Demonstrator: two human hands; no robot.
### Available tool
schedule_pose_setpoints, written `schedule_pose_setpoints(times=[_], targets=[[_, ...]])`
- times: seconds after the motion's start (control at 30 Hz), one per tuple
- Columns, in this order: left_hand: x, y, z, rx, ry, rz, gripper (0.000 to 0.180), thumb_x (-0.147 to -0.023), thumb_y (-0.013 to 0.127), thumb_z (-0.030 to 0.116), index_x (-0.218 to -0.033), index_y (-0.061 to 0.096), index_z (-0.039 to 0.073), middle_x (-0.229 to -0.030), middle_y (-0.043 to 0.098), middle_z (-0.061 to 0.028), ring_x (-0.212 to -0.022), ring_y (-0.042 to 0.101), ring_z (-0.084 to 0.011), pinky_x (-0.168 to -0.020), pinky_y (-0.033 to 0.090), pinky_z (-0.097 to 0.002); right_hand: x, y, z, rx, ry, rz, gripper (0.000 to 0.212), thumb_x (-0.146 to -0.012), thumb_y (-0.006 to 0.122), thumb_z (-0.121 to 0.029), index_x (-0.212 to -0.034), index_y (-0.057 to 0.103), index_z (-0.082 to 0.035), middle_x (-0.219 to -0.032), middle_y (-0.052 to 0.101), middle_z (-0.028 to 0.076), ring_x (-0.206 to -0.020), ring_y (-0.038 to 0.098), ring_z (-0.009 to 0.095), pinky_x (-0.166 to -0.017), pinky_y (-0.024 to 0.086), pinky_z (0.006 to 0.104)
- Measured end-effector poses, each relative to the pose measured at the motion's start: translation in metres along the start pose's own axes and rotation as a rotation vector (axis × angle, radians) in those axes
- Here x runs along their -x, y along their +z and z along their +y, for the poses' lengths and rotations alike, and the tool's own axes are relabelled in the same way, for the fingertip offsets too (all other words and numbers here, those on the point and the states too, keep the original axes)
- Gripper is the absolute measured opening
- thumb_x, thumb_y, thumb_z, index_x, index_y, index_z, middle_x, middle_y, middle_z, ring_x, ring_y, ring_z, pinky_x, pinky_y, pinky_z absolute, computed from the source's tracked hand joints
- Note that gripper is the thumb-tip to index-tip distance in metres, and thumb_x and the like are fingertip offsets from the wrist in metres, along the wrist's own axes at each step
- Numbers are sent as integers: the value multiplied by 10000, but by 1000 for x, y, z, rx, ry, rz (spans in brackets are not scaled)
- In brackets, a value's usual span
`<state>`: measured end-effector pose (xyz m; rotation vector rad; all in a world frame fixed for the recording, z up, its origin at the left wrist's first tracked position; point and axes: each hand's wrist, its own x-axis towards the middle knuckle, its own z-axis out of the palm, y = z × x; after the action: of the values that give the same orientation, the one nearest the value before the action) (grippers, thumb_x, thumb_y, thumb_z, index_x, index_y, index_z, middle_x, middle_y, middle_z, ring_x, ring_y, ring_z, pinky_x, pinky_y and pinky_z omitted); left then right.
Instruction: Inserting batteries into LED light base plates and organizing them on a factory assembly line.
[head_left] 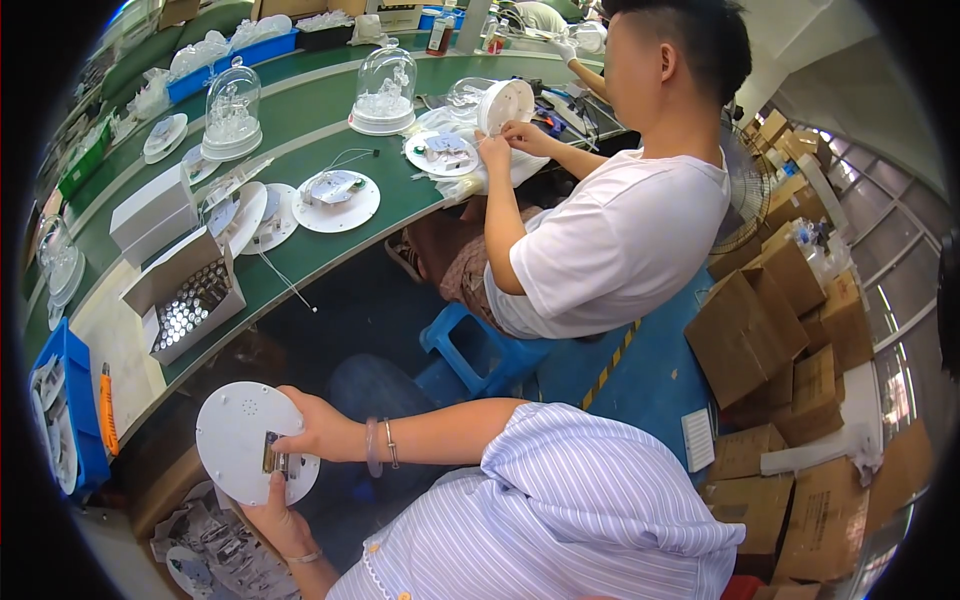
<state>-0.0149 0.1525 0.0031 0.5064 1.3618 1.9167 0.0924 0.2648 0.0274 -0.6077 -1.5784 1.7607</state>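
Observation:
A white round base (pixel 232 440) with a small ring of holes is held over the lower left, beyond the table edge. In it an open battery compartment (pixel 270 452) shows, with what looks like a battery inside. My right hand (pixel 318 428), bangles at its wrist, grips the base's right edge, its thumb on the compartment. From below, my left hand (pixel 275 518) holds the lower edge, thumb up near the compartment. Both hands are closed on the base; their fingers behind it are hidden. Nearest on the table stands an open carton of batteries (pixel 190 308).
White round bases with wires (pixel 338 200) lie on the green table (pixel 300 80), near glass domes (pixel 385 85). At left are an orange cutter (pixel 107 410) and blue bin (pixel 85 420). A co-worker (pixel 620 220) handles a white base; a blue stool (pixel 480 350) and cartons (pixel 745 325) stand right.

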Motion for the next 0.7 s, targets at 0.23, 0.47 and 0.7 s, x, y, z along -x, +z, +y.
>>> schedule_pose_setpoints(times=[0.23,0.47,0.7], targets=[[-8,-3,2,-31,-16,17,516,-679,571,-71,-1149,364,-27,-1089,475,-127,-950,497,-199,-843,388,-296,7,1,-9,45,0,-33,545,-592,684,-72,-1051,401,2,-989,506,125,-943,477,185,-823,382,296],[6,8,9,34,-43,14,538,-669,562,-89,-1159,348,-28,-1095,468,-131,-970,486,-210,-844,387,-307,3,3,4,-141,120,-8,527,-574,699,-39,-1032,443,15,-960,535,80,-907,492,145,-806,399,280],[6,16,9,37,-81,86,544,-617,568,-124,-1129,399,-50,-1079,490,-132,-960,503,-218,-832,402,-307,5,6,11,-23,53,34,467,-599,701,-74,-990,455,-5,-913,533,64,-861,481,119,-772,409,275]])
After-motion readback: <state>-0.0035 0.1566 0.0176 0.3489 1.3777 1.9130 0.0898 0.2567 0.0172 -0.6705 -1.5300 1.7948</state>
